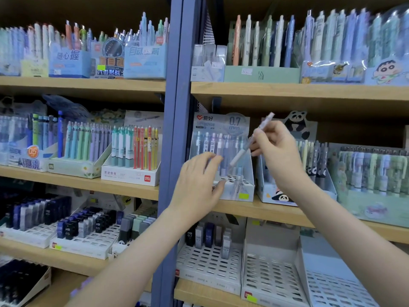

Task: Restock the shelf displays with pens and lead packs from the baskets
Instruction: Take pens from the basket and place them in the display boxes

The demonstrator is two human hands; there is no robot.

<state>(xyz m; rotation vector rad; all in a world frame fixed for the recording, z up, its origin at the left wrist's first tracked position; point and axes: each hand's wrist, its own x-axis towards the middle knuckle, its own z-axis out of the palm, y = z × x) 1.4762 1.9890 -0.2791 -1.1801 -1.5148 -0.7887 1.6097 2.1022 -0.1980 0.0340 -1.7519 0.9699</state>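
So the right hand (276, 149) pinches a pale lilac plastic mechanical pencil (240, 155) between thumb and fingertips. The pencil is tilted, tip end down, and hangs just over the white cardboard display box marked 0.7 mm (219, 124) without sitting in a slot. The left hand (197, 182) grips that box's left side, fingers curved over the top edge among the pencils and thumb on the front lip. The box sits on the light wooden shelf (265, 213), right beside a panda-print cardboard display box (281, 197). Dark HB lead packs (208, 238) stand in a white slotted tray one shelf down.
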